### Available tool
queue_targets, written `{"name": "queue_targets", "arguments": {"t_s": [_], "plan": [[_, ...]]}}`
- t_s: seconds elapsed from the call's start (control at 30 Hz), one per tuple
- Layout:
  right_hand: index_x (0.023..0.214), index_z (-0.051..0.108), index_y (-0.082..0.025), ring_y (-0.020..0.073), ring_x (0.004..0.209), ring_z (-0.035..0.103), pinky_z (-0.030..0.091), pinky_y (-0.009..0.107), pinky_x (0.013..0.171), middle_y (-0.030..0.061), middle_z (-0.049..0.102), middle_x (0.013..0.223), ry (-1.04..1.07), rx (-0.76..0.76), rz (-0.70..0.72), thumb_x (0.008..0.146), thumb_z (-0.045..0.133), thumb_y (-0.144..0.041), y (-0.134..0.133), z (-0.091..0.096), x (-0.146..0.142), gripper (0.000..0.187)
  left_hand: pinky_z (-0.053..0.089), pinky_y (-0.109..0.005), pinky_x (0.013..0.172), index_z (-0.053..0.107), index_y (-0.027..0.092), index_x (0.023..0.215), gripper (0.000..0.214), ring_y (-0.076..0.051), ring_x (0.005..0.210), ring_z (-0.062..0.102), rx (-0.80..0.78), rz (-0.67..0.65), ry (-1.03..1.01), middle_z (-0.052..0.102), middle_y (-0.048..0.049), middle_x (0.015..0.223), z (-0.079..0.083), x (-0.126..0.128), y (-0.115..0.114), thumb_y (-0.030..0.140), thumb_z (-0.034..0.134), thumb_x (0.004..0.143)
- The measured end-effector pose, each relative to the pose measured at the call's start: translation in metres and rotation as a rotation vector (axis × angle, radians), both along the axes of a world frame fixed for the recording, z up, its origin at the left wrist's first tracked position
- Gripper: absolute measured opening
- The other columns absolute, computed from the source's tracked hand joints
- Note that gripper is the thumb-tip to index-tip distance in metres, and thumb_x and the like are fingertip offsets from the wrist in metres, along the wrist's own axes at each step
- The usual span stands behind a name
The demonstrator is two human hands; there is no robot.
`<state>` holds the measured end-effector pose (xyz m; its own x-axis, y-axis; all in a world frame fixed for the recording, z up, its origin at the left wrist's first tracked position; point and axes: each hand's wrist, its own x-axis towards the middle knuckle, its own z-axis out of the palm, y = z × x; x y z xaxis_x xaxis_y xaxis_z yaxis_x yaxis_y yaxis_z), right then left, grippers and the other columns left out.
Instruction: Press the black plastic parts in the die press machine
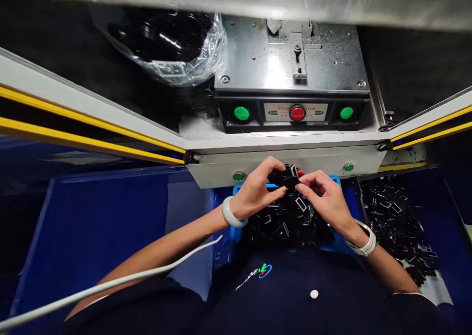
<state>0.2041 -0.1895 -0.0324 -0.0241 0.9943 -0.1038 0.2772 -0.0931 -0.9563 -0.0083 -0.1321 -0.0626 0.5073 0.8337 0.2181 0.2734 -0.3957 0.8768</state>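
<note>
Quick look at our station from head height, with everything placed off the control box (291, 112) since it's the obvious landmark. Our left hand (254, 190) and right hand (324, 197) are together just in front of the box, both clamped on a small black part (283, 176). The left fingers (275, 169) wrap one end, and the right fingertips (304, 179) pinch the other. The part is held up off the pile, right below the box's red button (297, 112), and a bit of red (300, 172) peeks out just behind it, too small to tell what it is.

Under our hands, in front of the box, is a light blue tray (236, 232) heaped with black clips (283, 227). More clips (391, 212) lie in a loose pile to the right of the tray, and a big dark blue bin (110, 212) sits to its left. The box face has two green buttons (241, 113) with the red one between them, and a steel plate (291, 54) sits on top. A plastic bag (165, 49) with something black in it is behind the box on the left. We've got a white bangle (232, 213) on the left wrist and a white watch (363, 240) on the right
</note>
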Motion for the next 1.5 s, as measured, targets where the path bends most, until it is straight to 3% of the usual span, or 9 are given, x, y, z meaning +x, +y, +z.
{"name": "queue_targets", "arguments": {"t_s": [0.53, 0.63, 0.8, 0.93, 1.03, 1.13, 1.23, 1.37, 1.5], "plan": [[0.085, 0.067, -0.021, 0.0149, 0.079, 0.067, 0.059, 0.029, 0.071, 0.0013, 0.069, 0.086, 0.129, 0.051, -0.122, 0.086, 0.081, -0.043, 0.026, -0.002, 0.005, 0.025, 0.055, -0.043, 0.106, 0.062, 0.020, 0.111, 0.021, -0.025, 0.120, 0.064, -0.473, 0.084, -0.353, 0.066, -0.0110, 0.124, 0.028, 0.019, 0.011, 0.030, 0.067, 0.092], [0.084, 0.067, -0.021, 0.0155, 0.079, 0.070, 0.061, 0.031, 0.074, 0.0011, 0.068, 0.086, 0.127, 0.078, -0.039, 0.087, 0.081, -0.041, 0.033, 0.000, 0.008, 0.024, 0.056, -0.043, 0.105, 0.067, 0.020, 0.108, 0.018, -0.025, 0.119, 0.065, -0.410, 0.106, -0.333, 0.068, -0.0112, 0.121, 0.029, 0.022, 0.014, 0.035, 0.061, 0.100], [0.087, 0.067, -0.020, 0.0138, 0.073, 0.069, 0.060, 0.030, 0.069, 0.0006, 0.070, 0.085, 0.088, 0.064, 0.022, 0.089, 0.078, -0.044, 0.063, 0.013, 0.010, 0.026, 0.059, -0.040, 0.100, 0.071, 0.019, 0.106, 0.023, -0.023, 0.109, 0.069, -0.153, 0.199, -0.321, 0.072, -0.0085, 0.110, 0.040, 0.024, 0.034, 0.032, 0.081, 0.089], [0.094, 0.069, -0.019, 0.0133, 0.081, 0.069, 0.060, 0.032, 0.082, 0.0009, 0.071, 0.090, -0.089, 0.297, 0.071, 0.093, 0.074, -0.038, 0.133, 0.049, 0.014, 0.020, 0.063, -0.032, 0.080, 0.073, 0.015, 0.098, 0.015, -0.017, 0.087, 0.072, -0.021, 0.327, -0.376, 0.074, -0.0055, 0.097, 0.062, 0.021, 0.082, 0.022, 0.082, 0.087], [0.113, 0.068, -0.015, 0.0149, 0.105, 0.069, 0.055, 0.035, 0.101, 0.0047, 0.070, 0.111, -0.343, 0.541, -0.077, 0.098, 0.067, -0.030, 0.214, 0.079, 0.008, 0.020, 0.063, -0.027, 0.068, 0.071, 0.013, 0.096, 0.014, -0.012, 0.073, 0.071, 0.060, 0.418, -0.464, 0.073, -0.0029, 0.090, 0.076, 0.024, 0.133, 0.016, 0.082, 0.087], [0.137, 0.054, -0.003, 0.0329, 0.140, 0.053, 0.042, 0.054, 0.115, 0.0133, 0.059, 0.132, -0.617, 0.474, -0.232, 0.094, 0.069, -0.046, 0.298, 0.096, -0.008, 0.063, 0.064, -0.027, 0.063, 0.067, 0.013, 0.092, 0.013, -0.013, 0.073, 0.072, 0.079, 0.471, -0.494, 0.070, -0.0017, 0.087, 0.086, 0.032, 0.187, 0.014, 0.080, 0.089], [0.138, 0.049, 0.006, 0.0489, 0.145, 0.044, 0.037, 0.064, 0.112, 0.0179, 0.057, 0.134, -0.735, 0.318, -0.268, 0.085, 0.073, -0.055, 0.353, 0.102, -0.023, 0.084, 0.065, -0.030, 0.065, 0.064, 0.012, 0.092, 0.011, -0.017, 0.080, 0.074, 0.037, 0.586, -0.451, 0.068, -0.0021, 0.088, 0.093, 0.038, 0.236, 0.012, 0.074, 0.093], [0.121, 0.066, -0.004, 0.0321, 0.126, 0.064, 0.046, 0.052, 0.106, 0.0067, 0.069, 0.116, -0.654, 0.470, -0.137, 0.090, 0.068, -0.048, 0.346, 0.111, -0.014, 0.054, 0.064, -0.043, 0.083, 0.065, 0.009, 0.089, 0.009, -0.024, 0.098, 0.075, -0.040, 0.693, -0.374, 0.067, -0.0031, 0.088, 0.101, 0.040, 0.289, 0.014, 0.069, 0.096], [0.123, 0.073, -0.017, 0.0206, 0.103, 0.068, 0.056, 0.039, 0.094, 0.0074, 0.071, 0.113, -0.709, 0.651, 0.083, 0.087, 0.081, -0.047, 0.242, 0.116, 0.033, 0.048, 0.060, -0.045, 0.093, 0.068, 0.011, 0.085, 0.012, -0.025, 0.105, 0.073, -0.127, 0.620, -0.311, 0.067, -0.0026, 0.089, 0.103, 0.056, 0.335, 0.019, 0.071, 0.094]]}}
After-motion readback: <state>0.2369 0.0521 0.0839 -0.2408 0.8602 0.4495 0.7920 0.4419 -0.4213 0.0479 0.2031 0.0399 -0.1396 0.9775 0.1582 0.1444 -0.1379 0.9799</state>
